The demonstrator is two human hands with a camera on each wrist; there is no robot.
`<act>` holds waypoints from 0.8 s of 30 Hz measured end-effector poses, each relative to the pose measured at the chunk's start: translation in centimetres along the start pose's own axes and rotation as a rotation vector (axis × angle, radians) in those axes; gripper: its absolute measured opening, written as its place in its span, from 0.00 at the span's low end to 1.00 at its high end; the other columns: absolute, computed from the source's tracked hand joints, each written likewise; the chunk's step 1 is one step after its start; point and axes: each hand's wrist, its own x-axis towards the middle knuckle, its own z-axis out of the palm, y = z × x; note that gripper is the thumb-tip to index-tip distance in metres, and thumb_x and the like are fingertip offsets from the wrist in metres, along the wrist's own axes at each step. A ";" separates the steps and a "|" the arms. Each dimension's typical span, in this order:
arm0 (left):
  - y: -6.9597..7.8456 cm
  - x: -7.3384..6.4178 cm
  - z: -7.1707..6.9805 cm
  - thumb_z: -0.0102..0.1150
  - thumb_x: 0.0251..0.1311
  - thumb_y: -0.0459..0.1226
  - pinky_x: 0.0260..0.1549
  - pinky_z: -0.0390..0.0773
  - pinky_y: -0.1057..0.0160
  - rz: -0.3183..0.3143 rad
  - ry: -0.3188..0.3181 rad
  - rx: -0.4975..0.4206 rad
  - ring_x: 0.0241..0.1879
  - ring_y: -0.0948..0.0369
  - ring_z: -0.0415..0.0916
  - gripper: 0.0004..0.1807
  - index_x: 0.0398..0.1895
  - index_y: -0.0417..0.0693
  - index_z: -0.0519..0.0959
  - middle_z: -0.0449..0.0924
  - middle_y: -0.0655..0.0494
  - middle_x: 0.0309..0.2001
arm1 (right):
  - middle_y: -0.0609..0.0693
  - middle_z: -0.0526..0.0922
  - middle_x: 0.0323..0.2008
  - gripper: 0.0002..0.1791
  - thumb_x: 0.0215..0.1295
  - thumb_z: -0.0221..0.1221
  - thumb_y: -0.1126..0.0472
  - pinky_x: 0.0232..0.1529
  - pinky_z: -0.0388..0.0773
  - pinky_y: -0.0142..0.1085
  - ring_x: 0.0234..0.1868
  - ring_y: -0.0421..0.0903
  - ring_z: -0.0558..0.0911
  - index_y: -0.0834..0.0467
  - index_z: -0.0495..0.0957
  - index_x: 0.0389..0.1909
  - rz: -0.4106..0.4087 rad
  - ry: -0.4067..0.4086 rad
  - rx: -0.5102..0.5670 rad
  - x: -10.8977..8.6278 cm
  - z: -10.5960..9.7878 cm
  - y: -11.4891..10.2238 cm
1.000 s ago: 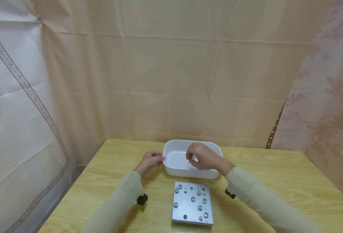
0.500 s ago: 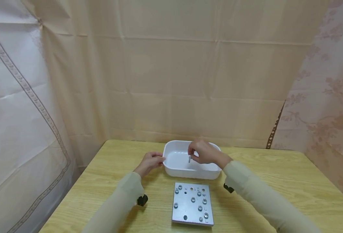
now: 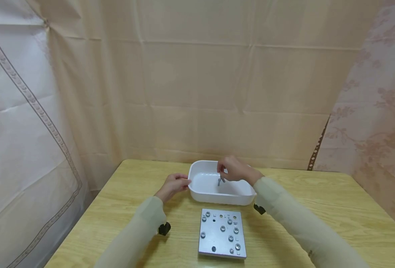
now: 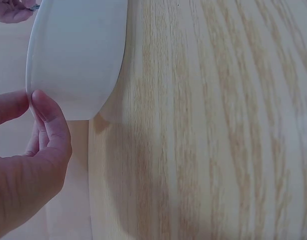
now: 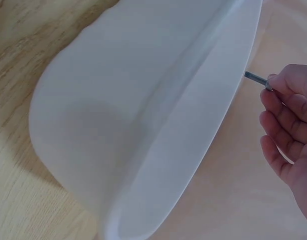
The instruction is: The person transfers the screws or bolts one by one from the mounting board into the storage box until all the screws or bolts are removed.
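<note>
A white plastic basin (image 3: 219, 199) stands on the table, and my left hand (image 3: 174, 186) pinches its left rim between thumb and fingers. In the left wrist view that hand (image 4: 41, 145) grips the basin wall (image 4: 78, 60) near a corner. My right hand (image 3: 235, 171) is over the basin's inside, with a small metal bolt (image 3: 222, 179) pinched at its fingertips. The right wrist view has the bolt (image 5: 256, 78) sticking out from between thumb and forefinger, the other fingers loosely curled. A second small metal shape (image 3: 219, 182) shows beside it; whether it is another bolt I cannot tell.
Nearer to me than the basin lies a silver metal plate (image 3: 214, 238) with several socket-head bolts set in it and several holes. The wooden table (image 3: 301, 201) reaches back to a beige cloth backdrop (image 3: 197, 93).
My right hand has risen slightly out of the basin with the bolt, which shows more clearly below the fingers. The left hand stays on the rim, and the plate has not moved.
</note>
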 end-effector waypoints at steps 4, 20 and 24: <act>0.1 0.0 -0.1 0.60 0.59 0.31 0.40 0.84 0.63 -0.006 0.001 0.007 0.29 0.63 0.76 0.16 0.49 0.30 0.75 0.79 0.47 0.38 | 0.49 0.83 0.27 0.03 0.57 0.62 0.68 0.31 0.77 0.28 0.30 0.48 0.80 0.63 0.83 0.31 0.006 -0.013 0.012 0.7 -0.1 0.4; 0.5 -0.4 -0.1 0.60 0.60 0.31 0.40 0.83 0.64 -0.004 -0.008 0.010 0.32 0.61 0.77 0.18 0.51 0.29 0.74 0.78 0.48 0.37 | 0.49 0.82 0.24 0.03 0.55 0.61 0.68 0.30 0.74 0.27 0.27 0.42 0.77 0.63 0.83 0.29 0.024 -0.012 0.004 1.6 0.3 2.0; 0.2 -0.1 0.0 0.61 0.59 0.31 0.33 0.81 0.70 -0.007 0.007 0.003 0.30 0.63 0.76 0.17 0.50 0.30 0.75 0.78 0.48 0.37 | 0.50 0.82 0.26 0.04 0.56 0.61 0.69 0.31 0.75 0.28 0.28 0.42 0.77 0.64 0.83 0.30 0.037 -0.017 0.022 1.5 0.3 2.2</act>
